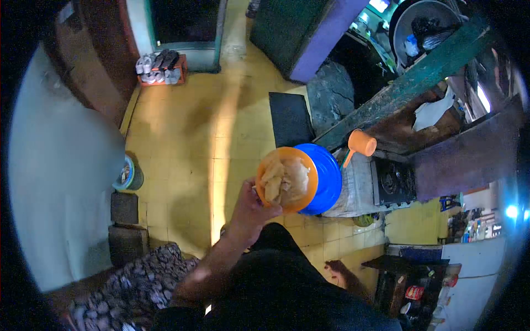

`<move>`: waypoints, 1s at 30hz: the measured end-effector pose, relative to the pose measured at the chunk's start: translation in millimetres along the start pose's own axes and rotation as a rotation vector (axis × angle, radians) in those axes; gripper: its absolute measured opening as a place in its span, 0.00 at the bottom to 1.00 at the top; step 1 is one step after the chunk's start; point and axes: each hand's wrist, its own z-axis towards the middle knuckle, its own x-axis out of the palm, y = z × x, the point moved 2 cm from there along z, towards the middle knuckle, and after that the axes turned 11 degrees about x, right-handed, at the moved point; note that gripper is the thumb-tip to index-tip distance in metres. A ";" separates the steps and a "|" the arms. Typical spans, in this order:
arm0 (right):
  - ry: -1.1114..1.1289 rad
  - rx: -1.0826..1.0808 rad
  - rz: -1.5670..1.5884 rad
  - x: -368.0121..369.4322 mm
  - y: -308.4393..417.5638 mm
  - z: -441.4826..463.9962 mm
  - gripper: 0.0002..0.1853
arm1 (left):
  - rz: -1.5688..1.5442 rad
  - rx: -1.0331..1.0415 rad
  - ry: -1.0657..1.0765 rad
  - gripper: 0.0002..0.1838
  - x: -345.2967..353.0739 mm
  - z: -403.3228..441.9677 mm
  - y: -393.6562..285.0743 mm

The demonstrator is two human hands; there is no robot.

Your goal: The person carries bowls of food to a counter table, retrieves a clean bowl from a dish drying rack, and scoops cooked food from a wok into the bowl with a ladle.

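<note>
Round orange bowl (310, 197), smooth, plastic-looking, holding pale lumpy food (273, 179); left hand (255, 201) grips its near rim, thumb and fingers closed on edge; bowl overlaps wide glossy blue basin (329, 185) from here, contact unclear; right hand (338, 270) low, well apart, nothing visible in it, fingers slightly curled; orange dipper (361, 143), cup-shaped, straight-handled, beside basin; floor (185, 127) yellow, tiled, shiny.

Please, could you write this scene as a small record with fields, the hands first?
left hand: grips the edge of an orange bowl
contents: tan pieces beside a whitish mass; kind unclear
blue basin: partly hidden behind the orange bowl; contact unclear
right hand: low, with nothing visible in it
nearby: orange dipper, black stove
floor: yellow tiles, dark mat
</note>
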 end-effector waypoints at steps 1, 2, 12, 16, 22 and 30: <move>-0.068 0.143 0.080 -23.2 58.2 -3.6 0.20 | 0.029 -0.030 -0.011 0.39 -5.5 35.0 -7.6; -0.077 0.351 0.274 -44.5 128.7 -21.4 0.20 | 0.058 -0.061 -0.021 0.39 -11.0 69.9 -15.1; 0.187 0.262 0.048 -272.7 438.8 247.8 0.15 | -0.245 0.024 -0.124 0.42 -47.9 460.1 -36.7; 0.102 0.024 0.005 -415.8 605.4 299.2 0.18 | -0.200 0.036 -0.178 0.44 -21.5 605.2 -68.6; -0.062 -0.184 0.397 -654.3 882.1 310.8 0.18 | -0.225 0.034 -0.148 0.44 26.8 850.9 -76.7; -0.103 0.072 0.515 -823.4 953.1 491.2 0.21 | -0.147 -0.143 0.117 0.39 120.9 1253.8 -54.7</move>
